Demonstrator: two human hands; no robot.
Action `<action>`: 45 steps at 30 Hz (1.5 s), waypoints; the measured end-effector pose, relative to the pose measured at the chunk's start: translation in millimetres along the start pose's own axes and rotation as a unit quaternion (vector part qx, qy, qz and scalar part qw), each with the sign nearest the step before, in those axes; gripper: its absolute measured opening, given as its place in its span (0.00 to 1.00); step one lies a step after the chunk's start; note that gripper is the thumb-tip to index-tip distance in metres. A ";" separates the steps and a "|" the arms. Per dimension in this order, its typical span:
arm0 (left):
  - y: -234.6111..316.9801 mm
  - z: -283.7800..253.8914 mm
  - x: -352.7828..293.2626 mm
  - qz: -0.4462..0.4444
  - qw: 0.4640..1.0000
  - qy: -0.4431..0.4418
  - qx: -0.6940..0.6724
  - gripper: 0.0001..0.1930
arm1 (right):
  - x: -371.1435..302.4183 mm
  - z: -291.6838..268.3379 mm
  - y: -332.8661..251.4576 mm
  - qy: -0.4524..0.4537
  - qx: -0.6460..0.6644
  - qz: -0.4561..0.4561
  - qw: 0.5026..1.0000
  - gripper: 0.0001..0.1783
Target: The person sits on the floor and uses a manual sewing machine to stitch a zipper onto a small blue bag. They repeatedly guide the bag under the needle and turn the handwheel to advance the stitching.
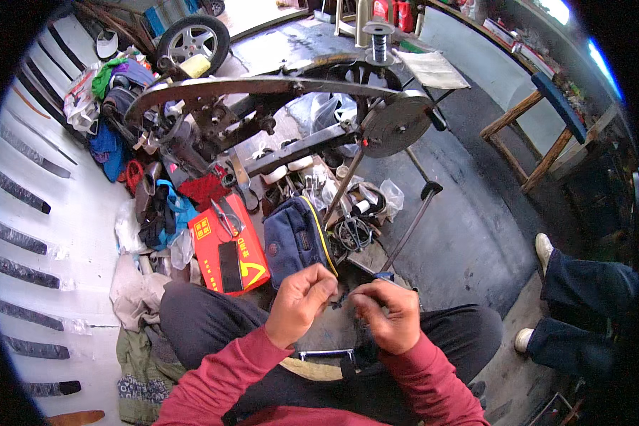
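My left hand (302, 304) and my right hand (388, 311) are raised over my lap, a short gap apart. Thumb and fingers are pinched together on each; anything between them is too fine to make out. Just beyond my left hand lies a dark blue fabric bag (288, 241) with a yellow zip edge. Left of the bag is a red box (213, 245) with yellow markings, carrying scissors (227, 217) and a flat black piece (231, 266). Below my hands, a thin metal bar (326, 353) shows at my lap.
An iron machine (263, 86) with a round wheel (396, 125) and a thread spool (378, 51) stands ahead. Clothes and bags (113, 92) pile up at left. A stool (539, 128) stands at right, near another person's legs (582, 291). A car wheel (193, 44) is behind.
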State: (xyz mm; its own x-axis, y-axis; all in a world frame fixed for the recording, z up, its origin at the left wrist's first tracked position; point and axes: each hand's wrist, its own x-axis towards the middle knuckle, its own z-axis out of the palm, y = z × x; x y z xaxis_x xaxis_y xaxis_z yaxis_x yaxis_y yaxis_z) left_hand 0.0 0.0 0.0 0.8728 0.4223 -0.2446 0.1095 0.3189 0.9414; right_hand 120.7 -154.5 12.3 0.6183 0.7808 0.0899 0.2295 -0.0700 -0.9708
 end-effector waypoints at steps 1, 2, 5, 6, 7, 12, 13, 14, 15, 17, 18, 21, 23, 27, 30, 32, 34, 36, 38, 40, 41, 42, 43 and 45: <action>2.1 -0.5 11.5 0.028 0.999 0.006 0.030 0.10 | 2.1 -5.4 2.3 0.029 -0.008 0.008 1.000 0.04; 4.3 -1.2 23.9 0.055 0.997 0.014 0.060 0.10 | 5.4 -11.4 5.1 0.063 -0.016 -0.010 0.998 0.03; 34.9 0.2 68.4 0.174 0.948 0.022 0.265 0.08 | 3.2 -40.3 -8.2 0.123 0.004 0.021 0.992 0.02; 43.1 -0.7 88.0 0.230 0.925 0.055 0.299 0.09 | 5.4 -47.6 -7.2 0.131 -0.002 0.005 0.991 0.03; 51.7 -0.8 108.0 0.267 0.900 0.090 0.334 0.10 | 6.0 -51.1 -5.6 0.132 0.005 0.004 0.991 0.03; 85.9 -2.1 181.3 0.313 0.728 0.239 0.561 0.30 | 3.6 -54.7 6.0 0.114 -0.016 0.009 0.993 0.02; 89.0 -1.2 191.5 0.323 0.706 0.252 0.578 0.32 | 4.5 -55.5 8.1 0.105 -0.034 0.009 0.994 0.02; 91.0 -0.1 197.8 0.280 0.725 0.238 0.583 0.35 | 8.0 -54.1 9.8 0.120 -0.042 -0.028 0.991 0.05; 92.4 -0.4 200.3 0.285 0.710 0.232 0.601 0.32 | 9.3 -55.7 9.1 0.122 -0.053 -0.025 0.991 0.06; 93.7 -7.6 201.3 0.280 0.713 0.234 0.598 0.26 | 10.1 -59.4 10.3 0.119 -0.038 0.001 0.992 0.06; 91.5 -11.2 200.2 0.303 0.707 0.245 0.590 0.22 | 9.2 -60.2 11.9 0.116 -0.024 -0.005 0.993 0.06; 87.6 -27.5 203.6 0.283 0.721 0.292 0.561 0.12 | 4.6 -59.9 17.1 0.117 -0.002 0.009 0.993 0.03; 87.4 -35.6 209.1 0.260 0.689 0.323 0.595 0.10 | 4.9 -61.0 17.1 0.098 -0.011 0.011 0.995 0.03; 82.1 -31.9 221.6 0.286 0.671 0.320 0.605 0.07 | 4.7 -59.0 16.3 0.095 0.000 0.025 0.995 0.03; 79.3 -30.0 221.1 0.277 0.688 0.317 0.591 0.10 | 5.6 -59.3 14.9 0.106 -0.021 -0.003 0.994 0.03; 79.2 -30.6 217.7 0.274 0.684 0.304 0.604 0.16 | 5.6 -58.8 14.4 0.108 -0.018 -0.022 0.994 0.03; 83.1 -30.7 217.5 0.303 0.666 0.275 0.624 0.19 | 5.6 -57.8 13.3 0.101 -0.013 -0.012 0.995 0.04; 90.4 -30.3 217.1 0.244 0.674 0.231 0.658 0.24 | 5.7 -56.5 11.1 0.083 -0.015 0.050 0.995 0.04; 98.2 -24.4 216.2 0.199 0.668 0.230 0.679 0.26 | 5.8 -55.3 8.2 0.088 -0.017 0.022 0.996 0.04; 103.3 -14.9 205.6 0.213 0.663 0.244 0.675 0.24 | 6.1 -54.5 5.7 0.092 -0.010 0.023 0.995 0.04; 103.0 -9.7 193.7 0.233 0.712 0.227 0.622 0.24 | 6.2 -54.2 5.1 0.094 0.001 0.027 0.995 0.05; 99.5 -3.4 177.5 0.239 0.763 0.205 0.564 0.25 | 6.4 -53.6 5.3 0.095 0.013 0.032 0.995 0.05; 94.1 3.9 159.2 0.251 0.811 0.180 0.497 0.25 | 6.6 -53.1 6.2 0.090 0.020 0.040 0.995 0.05; 75.7 14.5 107.5 0.239 0.845 0.039 0.476 0.20 | 7.1 -51.0 10.7 0.079 0.031 0.056 0.995 0.06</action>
State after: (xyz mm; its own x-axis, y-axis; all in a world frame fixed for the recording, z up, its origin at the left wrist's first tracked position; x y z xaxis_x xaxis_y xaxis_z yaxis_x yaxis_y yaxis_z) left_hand 109.0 57.2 48.4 0.8957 0.3760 0.2373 0.1185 -0.7162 0.6877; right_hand 165.9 -181.3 13.9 0.7491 0.6624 0.0088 0.1076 -0.1087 -0.9882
